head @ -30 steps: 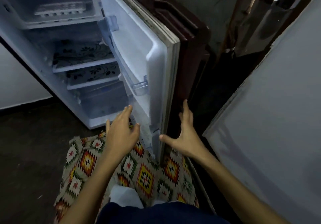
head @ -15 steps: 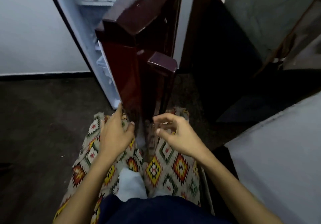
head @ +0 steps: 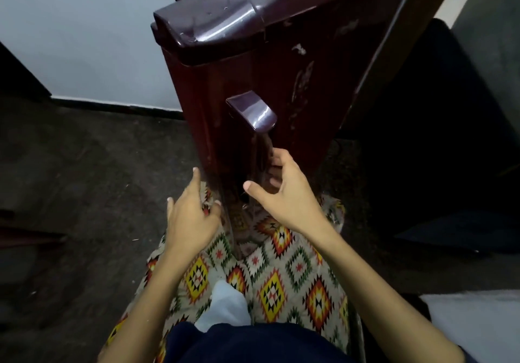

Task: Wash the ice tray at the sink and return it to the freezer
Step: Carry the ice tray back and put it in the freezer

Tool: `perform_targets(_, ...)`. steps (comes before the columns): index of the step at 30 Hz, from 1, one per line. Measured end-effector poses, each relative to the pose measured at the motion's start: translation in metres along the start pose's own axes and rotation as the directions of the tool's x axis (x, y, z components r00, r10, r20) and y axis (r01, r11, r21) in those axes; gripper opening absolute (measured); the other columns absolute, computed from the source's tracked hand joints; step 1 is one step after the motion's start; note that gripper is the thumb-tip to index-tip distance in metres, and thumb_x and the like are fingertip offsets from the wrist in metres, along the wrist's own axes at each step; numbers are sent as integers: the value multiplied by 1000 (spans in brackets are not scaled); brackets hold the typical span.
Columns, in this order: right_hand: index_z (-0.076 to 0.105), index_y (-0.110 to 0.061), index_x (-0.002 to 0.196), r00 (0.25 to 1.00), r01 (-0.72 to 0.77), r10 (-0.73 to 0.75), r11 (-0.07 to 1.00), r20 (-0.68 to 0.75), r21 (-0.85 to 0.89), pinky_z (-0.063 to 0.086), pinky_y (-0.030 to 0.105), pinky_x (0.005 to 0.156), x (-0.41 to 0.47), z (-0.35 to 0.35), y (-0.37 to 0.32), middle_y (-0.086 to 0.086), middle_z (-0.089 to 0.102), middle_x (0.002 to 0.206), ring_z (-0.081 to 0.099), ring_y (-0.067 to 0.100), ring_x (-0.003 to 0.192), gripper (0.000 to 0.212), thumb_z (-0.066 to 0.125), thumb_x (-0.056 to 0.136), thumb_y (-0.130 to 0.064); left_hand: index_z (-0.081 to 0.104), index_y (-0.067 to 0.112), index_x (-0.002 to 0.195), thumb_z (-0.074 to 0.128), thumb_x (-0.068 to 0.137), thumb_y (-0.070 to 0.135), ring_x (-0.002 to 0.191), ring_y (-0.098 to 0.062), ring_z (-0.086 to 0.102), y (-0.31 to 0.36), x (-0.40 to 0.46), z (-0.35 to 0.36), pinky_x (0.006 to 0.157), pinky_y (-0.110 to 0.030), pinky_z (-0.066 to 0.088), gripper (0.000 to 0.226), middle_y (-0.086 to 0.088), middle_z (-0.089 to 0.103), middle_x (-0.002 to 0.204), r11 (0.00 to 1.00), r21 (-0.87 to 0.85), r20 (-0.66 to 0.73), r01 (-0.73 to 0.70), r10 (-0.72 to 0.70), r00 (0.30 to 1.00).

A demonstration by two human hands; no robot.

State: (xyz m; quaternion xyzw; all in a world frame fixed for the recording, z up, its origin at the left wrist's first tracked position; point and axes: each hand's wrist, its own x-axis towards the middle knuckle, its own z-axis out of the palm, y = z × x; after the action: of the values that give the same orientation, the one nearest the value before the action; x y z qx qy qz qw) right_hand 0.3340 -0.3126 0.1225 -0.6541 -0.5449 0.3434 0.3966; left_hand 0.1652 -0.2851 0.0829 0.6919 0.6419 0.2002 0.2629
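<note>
A person's left hand [head: 191, 216] rests with straight, relaxed fingers against the edge of a maroon fridge door [head: 253, 86], while the right hand [head: 284, 193], fingers loosely spread and holding nothing, reaches to the door's front below its handle [head: 251, 113]. No lettering is legible; the ice tray is out of sight. A patterned mat [head: 281, 278] lies beneath.

Dark, rough floor [head: 84, 179] fills the left half and the strip at 3 o'clock. A patterned mat [head: 281, 272] with diamond motifs lies on it at 6 o'clock. The maroon fridge [head: 253, 95] stands on the floor at 12 o'clock, its base touching the mat's far edge.
</note>
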Motion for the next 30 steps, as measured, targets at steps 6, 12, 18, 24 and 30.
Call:
perform_targets(6,51,-19,116,999,33,-35,997,26,66,48,17,91,60,31,-17,-8,60,115,57,1,104,33,65,87,-22,6,17,152,54,93,24,139,-22,32,-31,58,-28,117,-45,4,76,-6,33,152,999,-28,-48,16,-18,999)
perform_targets(12,55,-15,119,997,71,-72,996,23,49,39,-2,76,114,60,-32,-7,63,111,55,-5,101,33,64,88,-18,8,19,152,53,93,20,137,-19,35,-44,115,-47,118,-43,4,74,-2,33,152,995,-77,-27,-68,66,997)
perform_targets(18,55,-18,118,996,77,-78,997,-52,-14,42,7,84,167,89,-42,-8,64,113,57,2,105,29,62,89,-21,9,20,152,52,93,19,138,-16,33,-43,164,-54,117,-43,5,73,-1,36,150,980,-85,45,-183,187,981)
perform_targets(24,58,-18,114,998,56,-56,998,-25,18,44,4,79,223,103,-52,-11,65,103,59,-7,95,26,63,88,-19,8,20,152,51,91,14,138,-16,34,-37,213,-47,117,-43,4,76,-1,41,147,976,-112,101,-188,200,975)
perform_targets(30,60,-15,116,998,68,-68,993,0,93,42,0,74,273,107,-57,-16,62,96,58,-11,89,27,62,88,-12,10,19,152,51,90,16,134,-19,40,-36,266,-43,117,-45,8,74,0,46,143,977,-137,84,-162,174,981)
